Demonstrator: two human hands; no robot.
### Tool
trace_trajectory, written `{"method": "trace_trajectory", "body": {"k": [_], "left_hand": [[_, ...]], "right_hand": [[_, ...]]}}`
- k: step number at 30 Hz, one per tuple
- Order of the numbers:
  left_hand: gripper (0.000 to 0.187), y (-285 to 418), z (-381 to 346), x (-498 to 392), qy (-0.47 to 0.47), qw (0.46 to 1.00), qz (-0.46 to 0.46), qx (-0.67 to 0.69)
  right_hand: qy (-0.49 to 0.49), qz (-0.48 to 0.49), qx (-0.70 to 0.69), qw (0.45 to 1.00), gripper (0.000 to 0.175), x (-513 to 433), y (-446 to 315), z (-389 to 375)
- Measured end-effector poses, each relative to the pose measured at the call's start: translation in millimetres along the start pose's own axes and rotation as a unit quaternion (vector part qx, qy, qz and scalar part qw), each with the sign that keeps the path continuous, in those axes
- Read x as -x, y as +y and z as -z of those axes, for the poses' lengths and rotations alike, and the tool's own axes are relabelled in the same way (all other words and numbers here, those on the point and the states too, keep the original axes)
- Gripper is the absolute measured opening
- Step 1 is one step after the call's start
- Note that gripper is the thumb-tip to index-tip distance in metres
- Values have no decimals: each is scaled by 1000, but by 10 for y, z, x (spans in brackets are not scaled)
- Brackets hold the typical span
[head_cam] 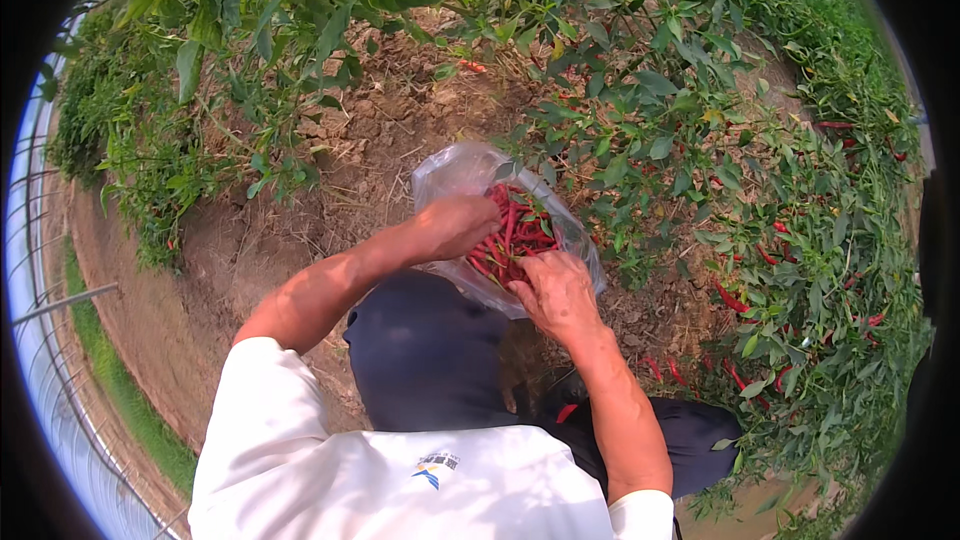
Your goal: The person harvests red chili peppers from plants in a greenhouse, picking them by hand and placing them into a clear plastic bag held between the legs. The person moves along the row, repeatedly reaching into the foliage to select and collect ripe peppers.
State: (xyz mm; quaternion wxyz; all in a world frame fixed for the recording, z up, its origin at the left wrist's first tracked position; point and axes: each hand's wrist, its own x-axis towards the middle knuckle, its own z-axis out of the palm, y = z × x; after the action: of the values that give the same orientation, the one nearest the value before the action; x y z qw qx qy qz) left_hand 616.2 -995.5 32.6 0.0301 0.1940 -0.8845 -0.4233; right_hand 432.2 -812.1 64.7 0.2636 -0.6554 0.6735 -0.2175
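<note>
A clear plastic bag (457,169) lies open on the soil before my knees, with a heap of red chili peppers (517,229) inside. My left hand (459,226) reaches in over the bag's left side, its fingertips at the peppers and partly hidden. On the heap's lower right rests my right hand (556,289), fingers bent down among the peppers. Whether either hand grips a pepper cannot be made out. A few green bits of leaf or stem show among the red pods.
Pepper plants (645,112) with red pods crowd the right side; more leafy plants (172,187) stand at the upper left. Dry soil (360,135) with straw lies between. A metal pole (67,304) juts in at the left, near a curved greenhouse frame. My knees in dark trousers are below the bag.
</note>
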Motion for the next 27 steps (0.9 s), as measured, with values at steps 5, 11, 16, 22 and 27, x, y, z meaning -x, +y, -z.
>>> {"method": "trace_trajectory", "body": {"k": [5, 11, 16, 22, 27], "left_hand": [[20, 113, 333, -65, 106, 991, 76, 22], [14, 170, 640, -13, 202, 978, 46, 34], [27, 510, 933, -210, 91, 986, 98, 101], [41, 1002, 1200, -961, 82, 996, 34, 32], [45, 1340, 1232, -1532, 135, 942, 167, 259]], "right_hand": [[21, -4, 2, 1000, 29, -91, -60, 646], [48, -26, 45, 997, 31, -39, -180, 1296], [-19, -39, 88, 995, 33, 119, -206, 1642], [9, -40, 84, 996, 34, 233, -164, 1816], [123, -92, -32, 988, 26, 8, -105, 1845]]}}
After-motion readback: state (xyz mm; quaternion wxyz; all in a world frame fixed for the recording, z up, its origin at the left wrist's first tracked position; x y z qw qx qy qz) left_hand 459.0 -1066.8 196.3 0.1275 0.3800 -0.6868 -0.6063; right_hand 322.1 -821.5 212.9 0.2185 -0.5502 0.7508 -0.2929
